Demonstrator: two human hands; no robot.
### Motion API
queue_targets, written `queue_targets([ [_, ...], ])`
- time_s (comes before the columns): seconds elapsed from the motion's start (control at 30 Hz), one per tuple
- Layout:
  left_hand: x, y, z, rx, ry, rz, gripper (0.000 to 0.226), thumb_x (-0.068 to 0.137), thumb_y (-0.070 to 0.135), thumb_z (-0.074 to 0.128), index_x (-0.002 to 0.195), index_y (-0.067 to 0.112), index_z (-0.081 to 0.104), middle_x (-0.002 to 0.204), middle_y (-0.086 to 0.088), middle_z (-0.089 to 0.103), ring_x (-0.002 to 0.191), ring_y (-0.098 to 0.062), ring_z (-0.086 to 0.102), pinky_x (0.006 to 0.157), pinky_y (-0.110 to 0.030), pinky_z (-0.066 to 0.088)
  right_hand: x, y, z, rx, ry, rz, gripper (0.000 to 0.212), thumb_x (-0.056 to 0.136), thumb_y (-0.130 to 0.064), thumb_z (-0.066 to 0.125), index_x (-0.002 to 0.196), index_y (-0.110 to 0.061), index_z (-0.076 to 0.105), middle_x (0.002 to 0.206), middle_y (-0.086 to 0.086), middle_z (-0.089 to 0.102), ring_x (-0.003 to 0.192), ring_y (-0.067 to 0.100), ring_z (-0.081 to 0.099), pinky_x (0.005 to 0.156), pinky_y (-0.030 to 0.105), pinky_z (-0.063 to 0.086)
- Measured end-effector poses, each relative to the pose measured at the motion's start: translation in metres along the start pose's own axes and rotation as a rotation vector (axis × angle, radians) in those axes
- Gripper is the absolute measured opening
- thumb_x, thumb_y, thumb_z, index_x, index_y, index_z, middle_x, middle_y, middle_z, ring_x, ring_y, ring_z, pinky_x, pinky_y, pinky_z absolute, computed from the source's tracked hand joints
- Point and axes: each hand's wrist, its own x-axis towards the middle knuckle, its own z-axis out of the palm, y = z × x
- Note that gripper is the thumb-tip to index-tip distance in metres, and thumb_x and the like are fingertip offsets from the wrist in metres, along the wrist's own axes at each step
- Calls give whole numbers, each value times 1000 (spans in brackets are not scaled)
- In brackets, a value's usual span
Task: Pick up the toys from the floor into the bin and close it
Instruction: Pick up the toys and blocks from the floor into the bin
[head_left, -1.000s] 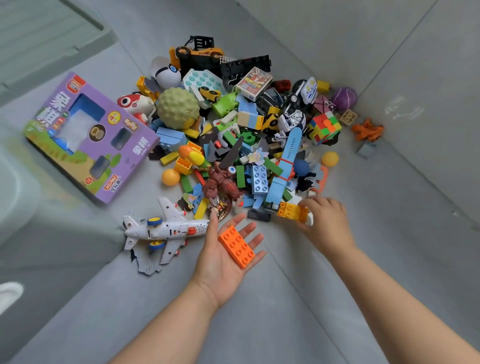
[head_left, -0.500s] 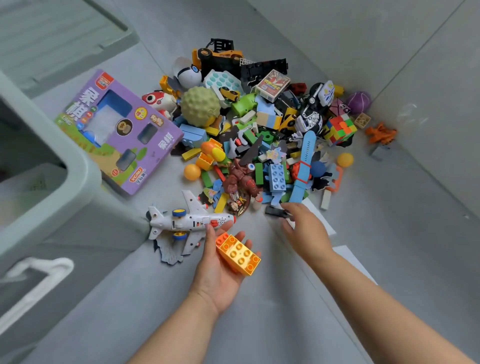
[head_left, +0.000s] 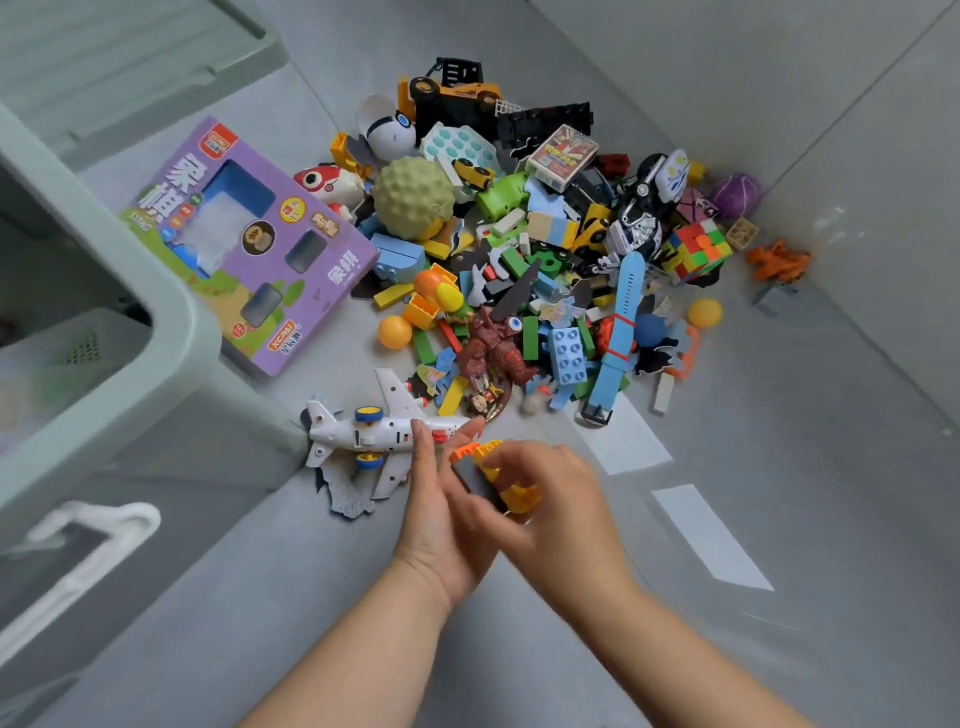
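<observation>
Another piece gathered, just beside the open bin (head_left: 171, 332).
The toy pile (head_left: 519, 270) lies in the floor's (head_left: 779, 467) far corner; the right hand (head_left: 561, 499) is back from it, fingers (head_left: 506, 457) curled round the bricks (head_left: 519, 496) resting on the left hand's (head_left: 441, 525) straight fingers (head_left: 422, 452), likely ready for binning.

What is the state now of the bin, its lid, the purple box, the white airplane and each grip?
Bin: open, no lid on it.
Lid: on the floor, apart from the bin.
Purple box: flat on the floor.
White airplane: upright on the floor.
Left grip: palm up, carrying the yellow brick.
Right grip: curled on that brick.
</observation>
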Motion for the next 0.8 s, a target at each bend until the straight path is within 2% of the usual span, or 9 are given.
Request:
queue_targets([
  [0.03,0,0,2,4,8,-6,64,75,69,40,115,23,61,88,-12,70,75,-25,71,62,-35,57,-1,1,1,-66,-10,-43,29,66,-53,63,87,-35,57,73,-19,55,74,5,46,69,25,42],
  [0.1,3,-1,4,19,29,-8,59,80,67,38,109,24,64,89,-12,71,77,-25,71,66,-39,56,1,10,-5,-70,6,-34,33,71,-59,57,90,-33,58,80,-16,56,77,3,46,72,23,39],
  [0.17,6,0,4,33,71,13,52,84,65,37,103,25,65,96,-12,69,86,-26,66,77,-46,54,8,29,-18,7,110,69,29,77,-56,53,93,-32,55,86,-15,52,83,2,47,73,20,41],
  [0.23,8,3,4,13,108,31,47,86,61,37,99,25,65,98,-11,67,90,-26,62,84,-53,50,22,61,-28,1,233,228,32,81,-45,59,105,-26,53,99,-9,49,93,4,47,83,27,45],
  [0.33,11,5,-1,-7,136,28,44,88,58,38,97,25,66,97,-10,68,91,-26,62,93,-56,43,51,96,-32,-104,124,519,68,82,-40,65,137,-19,31,136,7,36,126,24,37,106,41,36],
  [0.43,9,3,-8,-17,143,30,43,87,57,40,95,25,68,94,-10,70,91,-26,62,97,-57,41,82,107,-16,-117,50,526,85,80,-48,64,145,-28,14,147,11,20,133,28,28,104,41,34],
  [0.53,3,0,-11,-13,146,24,44,83,58,43,99,25,68,87,-9,73,87,-25,63,98,-56,40,106,116,9,-239,54,498,78,81,-53,60,144,-38,15,152,11,8,135,33,20,101,44,37],
  [0.67,-1,2,-11,-21,150,21,49,72,58,47,98,25,71,85,-10,73,90,-27,62,96,-56,42,114,129,27,-256,241,452,51,87,-36,58,134,-30,40,146,14,18,129,34,25,97,44,40],
  [0.8,5,9,1,-19,162,41,48,77,57,45,99,23,69,87,-11,73,89,-27,61,92,-55,44,113,144,25,-16,398,393,39,83,-14,66,120,-17,55,139,11,31,127,22,33,104,26,32],
])
